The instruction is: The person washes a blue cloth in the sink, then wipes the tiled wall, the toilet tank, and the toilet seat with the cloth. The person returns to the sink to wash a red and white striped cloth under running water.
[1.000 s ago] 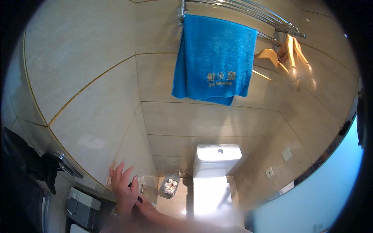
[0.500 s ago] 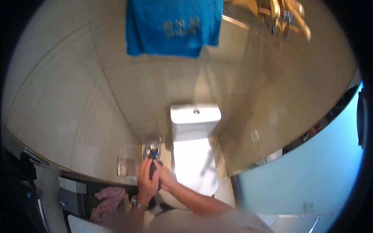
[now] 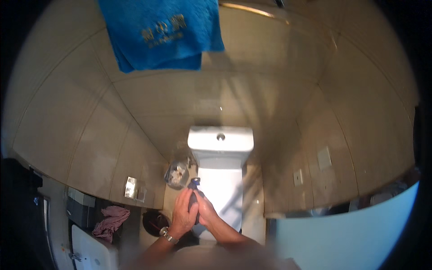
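Low in the middle of the head view, both my hands are closed around a dark grey, cloth-like bundle (image 3: 193,203). A bluish-purple end of it sticks out past the fingertips. My left hand (image 3: 182,210), with a metal-banded watch (image 3: 166,234) on its wrist, grips it from the left. From the right, my right hand (image 3: 206,210) presses against it. The exact kind of item cannot be made out, as the fingers cover much of it. Below the hands' far side lies the white closed toilet lid (image 3: 225,191), in front of its cistern (image 3: 220,137).
A waste bin with crumpled paper (image 3: 177,174) stands left of the toilet. A dark round bucket (image 3: 155,222), a striped pink cloth (image 3: 111,221) and a white washbasin (image 3: 93,250) are at lower left. A blue towel (image 3: 166,40) hangs ahead; a pale-blue panel (image 3: 342,234) is at right.
The view has shifted, so the towel sits further left and more of the basin and bin show. My hands have moved slightly right relative to the bin, still gripping the dark bundle.
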